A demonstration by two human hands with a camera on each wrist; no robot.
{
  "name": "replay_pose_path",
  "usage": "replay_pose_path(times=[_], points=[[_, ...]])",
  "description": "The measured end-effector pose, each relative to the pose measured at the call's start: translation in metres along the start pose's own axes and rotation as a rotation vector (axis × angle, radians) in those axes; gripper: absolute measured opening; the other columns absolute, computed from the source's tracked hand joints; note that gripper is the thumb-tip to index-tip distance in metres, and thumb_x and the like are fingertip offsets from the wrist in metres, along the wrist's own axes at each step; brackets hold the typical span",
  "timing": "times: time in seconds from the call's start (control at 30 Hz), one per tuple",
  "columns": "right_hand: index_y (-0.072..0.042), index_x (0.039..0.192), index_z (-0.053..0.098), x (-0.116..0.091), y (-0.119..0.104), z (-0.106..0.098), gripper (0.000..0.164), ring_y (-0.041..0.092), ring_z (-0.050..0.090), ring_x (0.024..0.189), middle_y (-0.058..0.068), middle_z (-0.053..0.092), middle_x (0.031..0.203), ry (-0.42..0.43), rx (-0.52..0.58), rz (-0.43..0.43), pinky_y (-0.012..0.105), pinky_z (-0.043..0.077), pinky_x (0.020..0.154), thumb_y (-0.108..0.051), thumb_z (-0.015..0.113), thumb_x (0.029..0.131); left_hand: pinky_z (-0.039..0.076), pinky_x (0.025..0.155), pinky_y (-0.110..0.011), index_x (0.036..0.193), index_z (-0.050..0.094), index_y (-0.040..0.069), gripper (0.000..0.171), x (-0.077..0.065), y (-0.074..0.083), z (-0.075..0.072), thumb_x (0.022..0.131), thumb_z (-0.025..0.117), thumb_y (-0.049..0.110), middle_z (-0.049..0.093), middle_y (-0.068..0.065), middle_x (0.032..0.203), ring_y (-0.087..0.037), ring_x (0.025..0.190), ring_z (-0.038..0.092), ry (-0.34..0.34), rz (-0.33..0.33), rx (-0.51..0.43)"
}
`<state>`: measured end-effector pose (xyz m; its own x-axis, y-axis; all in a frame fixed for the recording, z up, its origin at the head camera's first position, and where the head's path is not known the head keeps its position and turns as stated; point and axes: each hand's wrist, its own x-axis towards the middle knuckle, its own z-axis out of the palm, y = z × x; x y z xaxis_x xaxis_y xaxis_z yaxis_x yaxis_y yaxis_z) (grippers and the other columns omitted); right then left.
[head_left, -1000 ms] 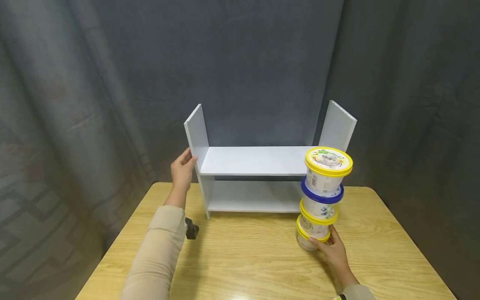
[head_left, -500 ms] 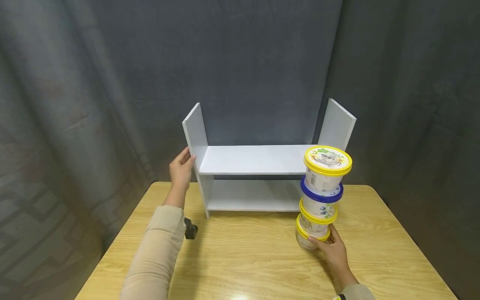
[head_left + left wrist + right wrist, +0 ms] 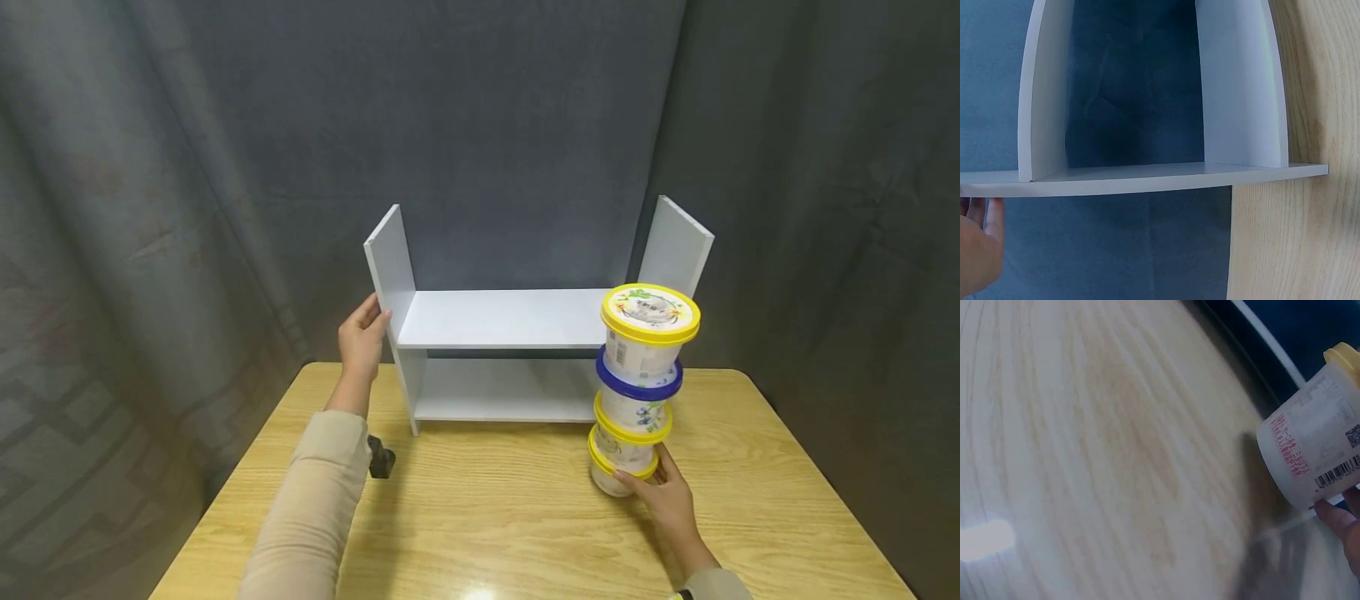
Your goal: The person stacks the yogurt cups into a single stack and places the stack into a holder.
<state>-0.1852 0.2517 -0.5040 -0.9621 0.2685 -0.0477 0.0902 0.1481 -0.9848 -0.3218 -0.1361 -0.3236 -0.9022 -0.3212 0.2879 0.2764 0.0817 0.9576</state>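
In the head view, several round white tubs stand stacked in one column. The top tub (image 3: 650, 314) has a yellow lid, and the one below it wears a blue lid (image 3: 639, 380). My right hand (image 3: 667, 500) grips low on the stack, thumb and fingers around the bottom tub (image 3: 611, 483), whose side the right wrist view shows with a barcode. Whether its base touches the table cannot be told. At left, my left hand (image 3: 362, 337) rests its fairly straight fingers against the outer side of a white shelf's left panel (image 3: 393, 267); the left wrist view shows those fingertips (image 3: 995, 209) there.
The white two-level shelf (image 3: 510, 318) stands at the back of the wooden table (image 3: 480, 492), its right panel (image 3: 675, 250) behind the stack. Beside my left forearm lies a small black object (image 3: 382, 458). Dark grey curtains (image 3: 525, 125) hang behind and at both sides.
The tub stack has shifted slightly left and away from me, its top most visibly. My right hand keeps its grip, and my left hand stays against the shelf panel.
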Motion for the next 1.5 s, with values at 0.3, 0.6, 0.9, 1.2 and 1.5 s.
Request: replay_pose_path(times=[0.3,0.6,0.9,1.2,1.5], points=[[-0.011,0.139,0.006,-0.002,-0.018,-0.001,0.096,0.043,0.023,0.120,0.025,0.020,0.136,-0.031,-0.150,-0.057,0.052,0.026,0.094,-0.035,0.069,0.071,0.040,0.088,-0.026,0.121,0.050,0.006,0.040,-0.001,-0.004,0.001,0.082,0.057,0.005,0.050,-0.011,0.120,-0.018,0.108,0.048,0.016,-0.009,-0.005],[-0.009,0.139,0.008,-0.005,-0.052,0.002,0.092,0.039,0.025,0.121,0.020,0.021,0.138,-0.078,-0.111,-0.071,0.047,0.031,0.093,-0.024,0.069,0.073,0.041,0.086,-0.024,0.120,0.051,0.005,0.040,-0.005,-0.007,0.005,0.081,0.058,0.004,0.051,-0.013,0.118,-0.019,0.107,0.049,0.035,0.012,-0.010],[-0.014,0.139,0.018,-0.006,-0.089,0.005,0.082,0.033,0.036,0.114,0.018,0.036,0.130,-0.121,-0.141,-0.183,0.041,0.041,0.085,-0.022,0.068,0.074,0.041,0.087,-0.025,0.120,0.051,0.006,0.038,-0.008,-0.007,0.008,0.082,0.058,0.005,0.052,-0.013,0.118,-0.018,0.106,0.049,0.044,0.024,0.006],[-0.010,0.138,0.019,0.001,-0.118,0.004,0.078,0.038,0.033,0.116,0.020,0.039,0.127,-0.206,-0.124,-0.315,0.050,0.039,0.084,-0.018,0.066,0.076,0.042,0.085,-0.024,0.119,0.052,0.006,0.038,-0.007,-0.009,0.018,0.081,0.058,0.005,0.052,-0.013,0.117,-0.018,0.105,0.050,0.039,0.030,0.012],[-0.013,0.139,0.017,0.012,-0.152,0.012,0.082,0.039,0.034,0.116,0.021,0.035,0.130,-0.234,-0.120,-0.267,0.051,0.033,0.090,-0.025,0.067,0.075,0.042,0.086,-0.025,0.119,0.052,0.006,0.038,-0.006,-0.016,0.015,0.082,0.058,0.006,0.053,-0.013,0.115,-0.018,0.105,0.050,0.044,0.035,0.032]])
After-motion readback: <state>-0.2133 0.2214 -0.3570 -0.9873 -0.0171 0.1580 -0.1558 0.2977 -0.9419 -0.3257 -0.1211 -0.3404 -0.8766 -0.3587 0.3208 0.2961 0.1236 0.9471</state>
